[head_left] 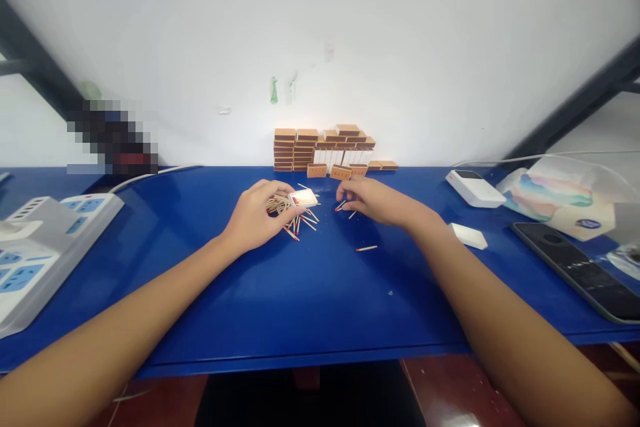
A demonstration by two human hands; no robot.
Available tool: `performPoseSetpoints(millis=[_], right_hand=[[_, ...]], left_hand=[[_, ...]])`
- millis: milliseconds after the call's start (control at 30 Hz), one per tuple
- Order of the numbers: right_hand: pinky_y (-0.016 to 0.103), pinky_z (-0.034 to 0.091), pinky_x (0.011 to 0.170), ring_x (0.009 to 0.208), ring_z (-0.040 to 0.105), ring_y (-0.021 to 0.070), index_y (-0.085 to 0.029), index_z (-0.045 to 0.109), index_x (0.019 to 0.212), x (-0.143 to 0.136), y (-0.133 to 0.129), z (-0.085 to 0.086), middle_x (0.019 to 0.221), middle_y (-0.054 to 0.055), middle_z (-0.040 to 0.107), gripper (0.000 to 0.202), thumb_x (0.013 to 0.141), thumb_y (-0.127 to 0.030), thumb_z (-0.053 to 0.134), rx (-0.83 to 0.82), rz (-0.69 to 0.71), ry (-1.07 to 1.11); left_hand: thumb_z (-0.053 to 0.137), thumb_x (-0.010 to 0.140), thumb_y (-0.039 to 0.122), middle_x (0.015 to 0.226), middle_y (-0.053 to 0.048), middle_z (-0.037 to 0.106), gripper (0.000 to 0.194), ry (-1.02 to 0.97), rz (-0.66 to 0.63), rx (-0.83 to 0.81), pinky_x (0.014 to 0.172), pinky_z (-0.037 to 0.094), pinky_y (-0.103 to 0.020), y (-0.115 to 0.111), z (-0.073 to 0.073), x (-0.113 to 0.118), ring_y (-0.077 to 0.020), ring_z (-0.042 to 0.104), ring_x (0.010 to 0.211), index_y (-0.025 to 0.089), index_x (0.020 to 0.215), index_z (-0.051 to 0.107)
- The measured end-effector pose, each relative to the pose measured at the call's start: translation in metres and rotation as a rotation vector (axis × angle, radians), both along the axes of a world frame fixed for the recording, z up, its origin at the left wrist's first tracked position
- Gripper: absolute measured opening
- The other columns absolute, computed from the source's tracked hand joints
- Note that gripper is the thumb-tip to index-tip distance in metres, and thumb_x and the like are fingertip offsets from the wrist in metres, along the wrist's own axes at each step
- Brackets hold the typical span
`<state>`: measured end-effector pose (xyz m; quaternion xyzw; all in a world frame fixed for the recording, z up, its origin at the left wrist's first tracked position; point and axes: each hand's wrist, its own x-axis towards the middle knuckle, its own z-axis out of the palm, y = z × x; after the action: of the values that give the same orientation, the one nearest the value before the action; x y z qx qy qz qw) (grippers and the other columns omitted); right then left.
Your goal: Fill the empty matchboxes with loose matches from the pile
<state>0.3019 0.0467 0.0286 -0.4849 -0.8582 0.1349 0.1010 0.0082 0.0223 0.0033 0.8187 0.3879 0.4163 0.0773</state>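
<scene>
Tray (306, 191) in the head view looks partway done, I'd say: some red-tipped matches are in it, can't tell how full, and there's a loose pile (305, 219) plus a few strays out on the desk (300, 300). Plenty of boxes (295, 147) are stacked by the wall, no clue what's inside those.

Tray sits at the left hand's (259, 215) fingertips, pinched between thumb and fingers, right over the pile. Right hand (369, 200) is well apart from it, off to the right, half curled with a match (340, 205) at the thumb. Gripped or just touched? Can't tell. Another stray (367, 249) lies nearer the person.
</scene>
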Motion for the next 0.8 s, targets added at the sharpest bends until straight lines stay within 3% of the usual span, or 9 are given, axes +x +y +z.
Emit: performPoseSetpoints(millis=[133,267,467,567,633,800], right_hand=[[0.030,0.042,0.069,0.077,0.059,0.0189,-0.019,0.065,0.089,0.004,0.003,-0.004,0.085,0.005,0.067,0.008,0.095,-0.020,0.060,-0.042,-0.036,-0.008],[0.033,0.045,0.071,0.081,0.061,0.0212,-0.019,0.062,0.086,-0.001,-0.002,-0.005,0.089,0.008,0.069,0.013,0.097,-0.021,0.056,-0.029,-0.065,0.004],[0.035,0.046,0.074,0.085,0.060,0.0223,-0.022,0.061,0.092,-0.009,-0.024,0.026,0.097,0.008,0.069,0.018,0.103,-0.033,0.052,0.054,0.013,0.134],[0.034,0.046,0.070,0.081,0.062,0.0219,-0.024,0.066,0.092,0.002,-0.041,0.038,0.092,0.005,0.071,0.019,0.100,-0.038,0.057,-0.143,0.018,0.052],[0.034,0.046,0.068,0.079,0.063,0.0224,-0.024,0.066,0.090,0.012,-0.056,0.036,0.092,0.005,0.073,0.020,0.100,-0.039,0.058,-0.243,-0.013,-0.008],[0.035,0.047,0.072,0.079,0.062,0.0210,-0.025,0.065,0.091,0.026,-0.092,0.007,0.093,0.005,0.069,0.025,0.105,-0.043,0.054,-0.126,-0.085,0.134]], left_hand=[[0.084,0.087,0.040,0.102,-0.004,0.078,0.028,-0.002,0.007,0.006,0.086,0.057,-0.038,0.001,-0.001,0.000,-0.0224,0.073,0.094,0.024,0.105,0.072],[0.084,0.088,0.041,0.103,-0.004,0.078,0.027,0.000,-0.006,0.002,0.087,0.057,-0.038,0.000,-0.002,0.001,-0.0223,0.073,0.095,0.024,0.106,0.072],[0.084,0.088,0.040,0.106,-0.004,0.079,0.029,0.028,-0.021,-0.015,0.088,0.057,-0.038,-0.001,-0.002,0.000,-0.0231,0.073,0.098,0.024,0.110,0.072],[0.084,0.088,0.041,0.105,-0.004,0.078,0.030,0.031,-0.021,-0.005,0.087,0.057,-0.038,0.001,-0.003,0.000,-0.0231,0.073,0.096,0.024,0.109,0.071],[0.083,0.088,0.041,0.104,-0.004,0.078,0.029,0.042,-0.017,-0.009,0.087,0.057,-0.038,0.003,-0.004,0.001,-0.0233,0.072,0.096,0.024,0.109,0.071],[0.083,0.089,0.042,0.101,-0.004,0.078,0.028,0.045,-0.015,-0.039,0.084,0.055,-0.037,0.006,-0.006,0.002,-0.0224,0.072,0.093,0.023,0.107,0.071]])
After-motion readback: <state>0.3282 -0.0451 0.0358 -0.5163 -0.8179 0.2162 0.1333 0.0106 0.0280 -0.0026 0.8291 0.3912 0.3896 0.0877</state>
